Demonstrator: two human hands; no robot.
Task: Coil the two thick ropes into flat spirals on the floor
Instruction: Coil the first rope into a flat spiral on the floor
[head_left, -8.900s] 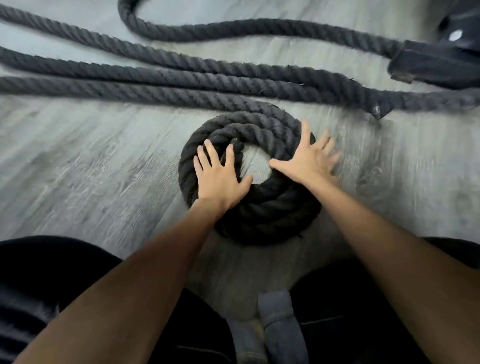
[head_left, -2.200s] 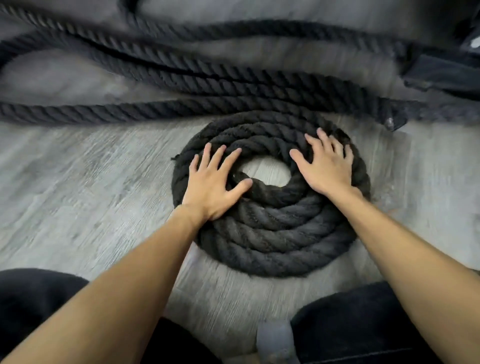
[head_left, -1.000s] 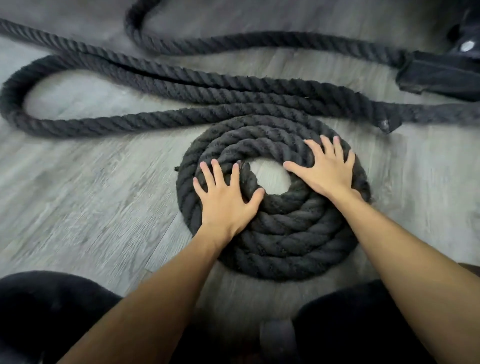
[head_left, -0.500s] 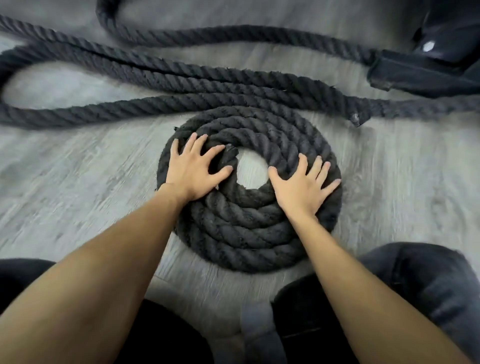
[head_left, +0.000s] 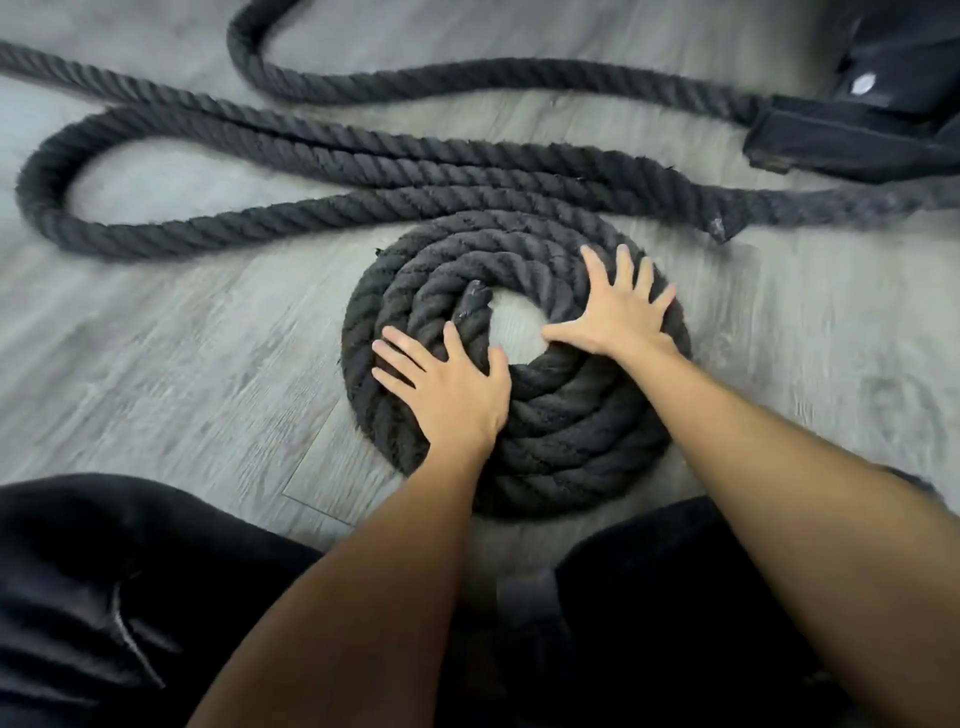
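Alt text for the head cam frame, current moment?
Two bare hands press flat, fingers spread, on a thick dark rope coil lying as a flat spiral on a grey plank floor, the left hand on its left side, the right hand on its upper right. Beyond it, loose rope lies in long loops.

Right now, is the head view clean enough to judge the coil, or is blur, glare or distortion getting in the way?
Head view: the rope coil and both the left hand and right hand read sharp; the loose rope smears toward the right edge; wide-angle skews the floor planks; light is soft, no glare; the trousers at the bottom are near-black.
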